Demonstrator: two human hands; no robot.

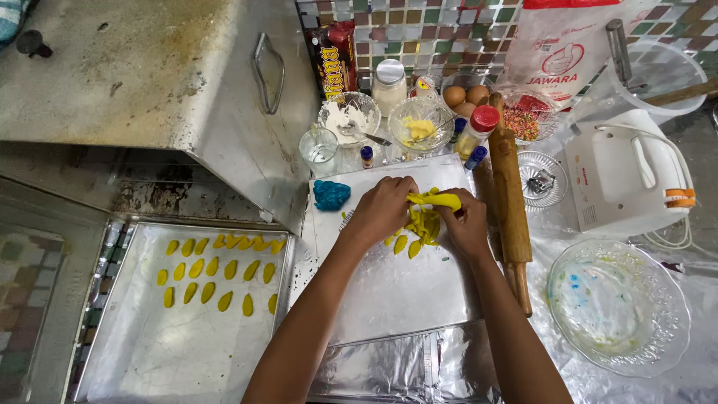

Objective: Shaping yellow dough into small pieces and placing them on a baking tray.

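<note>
My left hand and my right hand meet over a white work sheet, and both pinch a strip of yellow dough stretched between them. Under the hands lie several small yellow leaf-shaped dough pieces. A lump of blue dough rests on the sheet to the left of my left hand. On the left, a metal baking tray holds several rows of yellow leaf-shaped pieces.
A wooden rolling pin lies right of the sheet. A hand mixer and an empty glass bowl sit at the right. Bowls, eggs, jars and small bottles crowd the back. A metal oven box stands at upper left.
</note>
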